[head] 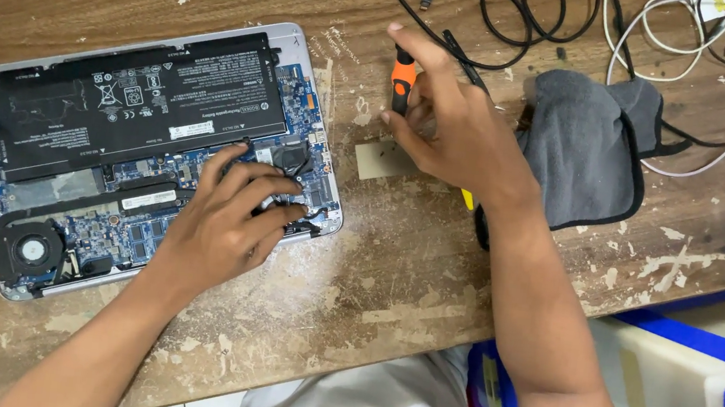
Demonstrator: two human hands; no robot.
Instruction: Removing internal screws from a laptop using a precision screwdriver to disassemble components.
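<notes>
Clearly the opened laptop [141, 151] is the centre of things: it lies bottom-up on the worn wooden bench [390, 279], cover off, so the black battery, blue board and fan are all exposed. The left hand [229, 220] rests flat on the board near the laptop's right edge, fingers [278, 187] spread and curled lightly onto the parts, gripping nothing that I can see, seemingly steadying or feeling for something small. Just right of the laptop, the right hand [449, 122] pinches an orange-and-black screwdriver [403, 79] upright between thumb and fingertips, tip down toward the bench. Further right of the laptop sits a grey cloth [591, 152], with black and white cables [530, 13] tangled beyond it.
</notes>
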